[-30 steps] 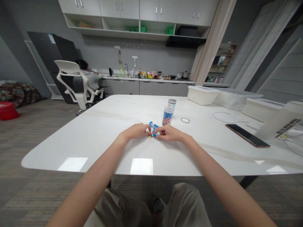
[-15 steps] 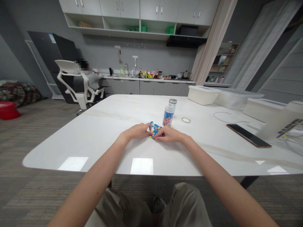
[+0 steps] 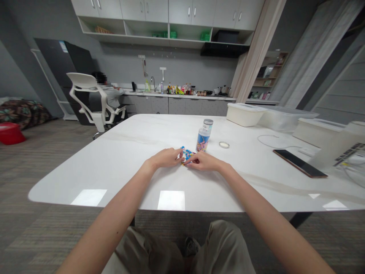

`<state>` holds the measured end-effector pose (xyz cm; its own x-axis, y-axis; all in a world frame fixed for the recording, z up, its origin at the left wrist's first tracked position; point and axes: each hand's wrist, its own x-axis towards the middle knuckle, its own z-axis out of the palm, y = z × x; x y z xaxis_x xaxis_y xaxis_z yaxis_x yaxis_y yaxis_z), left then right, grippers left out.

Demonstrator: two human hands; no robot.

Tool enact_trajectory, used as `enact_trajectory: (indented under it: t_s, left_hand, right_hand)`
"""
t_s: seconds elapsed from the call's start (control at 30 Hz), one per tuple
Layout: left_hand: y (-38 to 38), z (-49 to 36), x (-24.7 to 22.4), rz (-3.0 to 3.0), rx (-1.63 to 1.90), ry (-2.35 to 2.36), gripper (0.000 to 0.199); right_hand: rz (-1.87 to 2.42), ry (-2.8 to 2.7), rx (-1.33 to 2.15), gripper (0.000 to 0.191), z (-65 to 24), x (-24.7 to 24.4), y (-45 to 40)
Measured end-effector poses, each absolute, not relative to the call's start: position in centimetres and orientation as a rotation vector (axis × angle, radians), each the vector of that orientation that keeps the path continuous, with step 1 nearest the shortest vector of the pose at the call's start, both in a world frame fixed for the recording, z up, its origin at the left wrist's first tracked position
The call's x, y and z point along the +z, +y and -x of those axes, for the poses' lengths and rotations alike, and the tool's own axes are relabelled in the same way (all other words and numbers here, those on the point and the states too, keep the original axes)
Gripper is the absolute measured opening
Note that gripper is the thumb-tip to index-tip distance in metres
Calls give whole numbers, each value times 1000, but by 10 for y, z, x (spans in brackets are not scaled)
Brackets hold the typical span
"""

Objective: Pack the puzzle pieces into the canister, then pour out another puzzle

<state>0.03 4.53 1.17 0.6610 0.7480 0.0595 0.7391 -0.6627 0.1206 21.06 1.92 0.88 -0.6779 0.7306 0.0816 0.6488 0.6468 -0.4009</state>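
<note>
I see small, mostly blue pieces [image 3: 188, 153] clustered on the desk [image 3: 114, 160], partly covered, long axis unclear. Left hand [image 3: 169, 158] curls at their left edge, right hand [image 3: 203, 161] at the right, index leftward; can't tell if either grips. Printed canister [image 3: 202, 140] upright, just beyond.

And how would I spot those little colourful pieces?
Find the big white table, then the person's left hand and right hand, close together there. Between them lie the pieces; unlike the upright jar just beyond, they're tiny, low and largely blue.
</note>
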Motion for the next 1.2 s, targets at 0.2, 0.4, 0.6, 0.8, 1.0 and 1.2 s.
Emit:
enact_trajectory:
  t_s: [0.2, 0.4, 0.6, 0.8, 1.0, 1.2]
  left_hand:
    - [41, 0, 17, -2817, 153, 1289, 33]
    - [42, 0, 14, -2836, 139, 1280, 32]
    - [44, 0, 15, -2841, 128, 1252, 29]
    - [43, 0, 15, -2834, 134, 1241, 29]
    - [43, 0, 16, -2843, 132, 1245, 28]
    - [43, 0, 16, -2872, 109, 1221, 28]
  right_hand:
    - [1095, -2532, 537, 29, -215, 2, 23]
    - [1086, -2524, 526, 25, -215, 1, 23]
    - [1104, -2521, 537, 24, -216, -1, 24]
    - [1145, -2528, 541, 24, -216, 0, 24]
    - [1137, -2527, 550, 23, -215, 1, 23]
    - [1134, -2530, 545, 23, -216, 0, 24]
